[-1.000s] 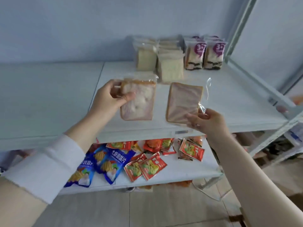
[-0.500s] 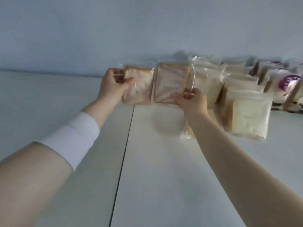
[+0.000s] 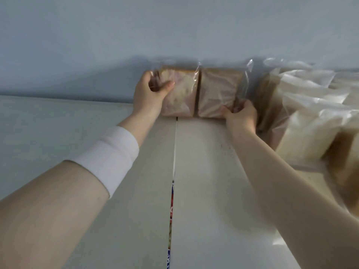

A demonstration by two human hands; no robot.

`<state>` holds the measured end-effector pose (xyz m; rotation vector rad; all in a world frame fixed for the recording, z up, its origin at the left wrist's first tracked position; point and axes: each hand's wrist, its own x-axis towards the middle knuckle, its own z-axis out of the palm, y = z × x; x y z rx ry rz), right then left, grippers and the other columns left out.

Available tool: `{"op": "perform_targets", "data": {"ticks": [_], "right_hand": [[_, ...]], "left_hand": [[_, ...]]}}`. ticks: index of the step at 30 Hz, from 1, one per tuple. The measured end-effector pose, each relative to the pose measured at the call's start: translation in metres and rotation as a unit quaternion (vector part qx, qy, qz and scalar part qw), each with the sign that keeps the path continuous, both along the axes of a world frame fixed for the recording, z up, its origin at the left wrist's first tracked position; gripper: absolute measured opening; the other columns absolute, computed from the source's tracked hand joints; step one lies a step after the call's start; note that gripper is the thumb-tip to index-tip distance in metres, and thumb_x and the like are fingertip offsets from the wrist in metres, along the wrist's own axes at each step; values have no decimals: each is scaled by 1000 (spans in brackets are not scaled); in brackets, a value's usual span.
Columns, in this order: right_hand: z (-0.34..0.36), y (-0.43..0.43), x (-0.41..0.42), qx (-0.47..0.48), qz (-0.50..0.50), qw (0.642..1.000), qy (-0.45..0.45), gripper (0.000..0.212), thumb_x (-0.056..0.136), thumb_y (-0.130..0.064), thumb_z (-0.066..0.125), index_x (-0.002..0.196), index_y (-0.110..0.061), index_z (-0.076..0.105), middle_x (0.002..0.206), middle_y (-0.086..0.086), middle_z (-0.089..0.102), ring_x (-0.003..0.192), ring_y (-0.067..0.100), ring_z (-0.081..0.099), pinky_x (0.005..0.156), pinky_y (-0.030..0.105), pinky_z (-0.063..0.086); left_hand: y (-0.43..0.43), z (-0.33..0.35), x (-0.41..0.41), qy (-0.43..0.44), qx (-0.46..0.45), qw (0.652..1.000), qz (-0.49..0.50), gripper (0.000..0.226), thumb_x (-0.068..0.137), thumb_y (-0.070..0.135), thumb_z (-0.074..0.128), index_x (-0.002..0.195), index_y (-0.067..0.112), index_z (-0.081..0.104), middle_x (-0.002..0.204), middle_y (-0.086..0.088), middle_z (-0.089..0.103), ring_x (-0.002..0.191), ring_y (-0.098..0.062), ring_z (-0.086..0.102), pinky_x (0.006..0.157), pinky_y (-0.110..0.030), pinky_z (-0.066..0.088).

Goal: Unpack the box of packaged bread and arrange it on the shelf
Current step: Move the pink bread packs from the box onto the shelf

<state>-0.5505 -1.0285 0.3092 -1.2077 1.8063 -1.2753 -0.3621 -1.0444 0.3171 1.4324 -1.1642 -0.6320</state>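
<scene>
**Two bread packets held upright at the back edge of the shelf**

While both arms reach forward over the shelf (image 3: 204,191), each hand holds one clear-wrapped bread packet standing on its lower edge at the shelf's back edge, close against the pale blue wall (image 3: 174,26).

Left hand (image 3: 149,96): the fingers are clenched round the left side of the left bread packet (image 3: 181,94), thumb across its front face and the other fingers curled behind its upper left corner. A white cuff (image 3: 108,156) sits on the left forearm.

Right hand (image 3: 240,116): the fingers are pinched on the lower right corner of the right bread packet (image 3: 218,94), over the loose plastic flap at that side.

Both packets stand upright and side by side, their inner edges touching or very nearly so; which of the two cannot be told. The slices show pinkish-brown faces with a tan crust along the top.

A seam (image 3: 173,171) between two shelf panels runs from the front edge toward the back and meets the left packet near its lower right corner.

Along the right edge of the shelf, rows of paler bread packets (image 3: 310,121) stand upright, the nearest just beside the right hand. Whether it touches the right packet is hidden by the hand and the plastic.
</scene>
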Motion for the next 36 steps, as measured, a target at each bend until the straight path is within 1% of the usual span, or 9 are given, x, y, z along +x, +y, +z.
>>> {"op": "perform_targets", "data": {"ticks": [6,9,11,15,17,19,22,26,36], "right_hand": [[1,-10,2,7,-48,999,3,45,78,-13,72,115,-6,47,73,-10,46,87,16,50,88,24,40],[8,-8,4,21,-44,998,28,55,80,-15,70,126,-5,42,111,7,59,112,24,55,97,27,39],[12,-3,6,34,-37,998,47,64,83,-16,66,136,-6,31,134,13,49,126,27,46,103,28,34],[22,31,11,18,6,993,119,71,87,-15,57,145,-6,17,144,16,37,133,31,36,109,33,29],[32,63,11,20,46,980,193,67,88,-18,58,143,-8,21,143,15,34,133,32,34,108,35,28],[42,103,8,13,80,950,301,62,89,-23,58,140,-9,27,142,13,32,133,31,30,107,37,27],[51,167,-5,1,93,899,427,57,88,-28,57,137,-12,32,143,12,32,134,30,28,108,38,26],[57,255,-44,38,62,877,475,54,89,-27,55,138,-16,34,143,10,32,135,30,26,109,39,24],[47,500,-292,242,-88,846,467,49,91,-25,51,136,-10,37,141,14,37,134,33,28,109,46,27]], "left_hand": [[-9,-4,-7,-14,-15,999,28,43,79,24,72,114,10,51,100,1,56,92,-15,55,91,-32,47],[-5,1,-11,22,1,999,39,58,79,23,72,125,7,42,102,2,54,93,-11,55,91,-24,46],[0,5,-9,26,12,999,46,66,79,26,71,132,8,36,110,-1,55,98,-11,55,93,-21,44],[31,18,-3,-137,-19,987,83,69,82,32,67,136,4,34,136,-12,43,126,-24,43,108,-33,33],[58,34,-8,-301,-59,950,61,62,83,29,66,133,4,40,135,-15,43,127,-29,40,105,-36,32],[87,55,-18,-474,-72,878,-2,56,82,26,65,130,7,44,132,-17,45,124,-33,41,99,-42,33],[129,78,-46,-617,-67,776,-114,53,80,23,66,128,9,46,131,-17,46,124,-35,40,98,-44,32],[193,93,-100,-684,-87,702,-181,49,80,20,66,125,8,48,126,-17,49,122,-34,42,100,-42,31],[393,92,-380,-702,-141,594,-366,49,89,31,55,131,13,40,134,-13,44,126,-33,39,101,-42,33]]}}
